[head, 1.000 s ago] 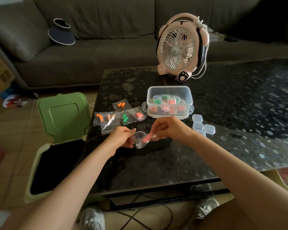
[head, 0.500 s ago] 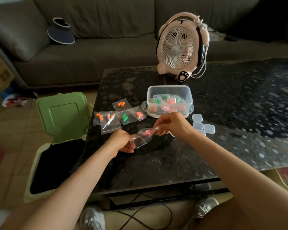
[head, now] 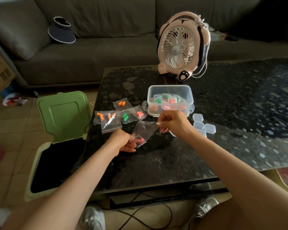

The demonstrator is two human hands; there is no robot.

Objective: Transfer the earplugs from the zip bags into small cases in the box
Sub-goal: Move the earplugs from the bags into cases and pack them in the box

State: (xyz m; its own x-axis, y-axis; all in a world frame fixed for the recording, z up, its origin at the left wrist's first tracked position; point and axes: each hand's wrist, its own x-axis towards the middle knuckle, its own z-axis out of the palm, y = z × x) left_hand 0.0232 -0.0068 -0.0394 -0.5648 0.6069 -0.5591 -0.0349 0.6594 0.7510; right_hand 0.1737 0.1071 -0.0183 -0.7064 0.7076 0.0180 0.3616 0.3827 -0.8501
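A clear zip bag (head: 144,131) is stretched between my hands above the dark table (head: 173,160). My left hand (head: 121,141) pinches its lower end, where pink earplugs (head: 138,140) sit. My right hand (head: 171,121) pinches the upper end. Several more zip bags (head: 121,114) with orange, green and pink earplugs lie on the table to the left of a clear plastic box (head: 170,90) that holds small filled cases. Several small clear cases (head: 202,126) lie right of my right hand.
A pink desk fan (head: 181,47) stands behind the box. An open green-lidded bin (head: 56,138) sits on the floor by the table's left edge. A grey sofa (head: 106,39) with a dark visor (head: 61,30) runs along the back. Cables lie by my shoes.
My right hand has lifted its end of the bag up and away to the right, stretching the bag. The pink earplugs have slid down to the end held by my left hand.
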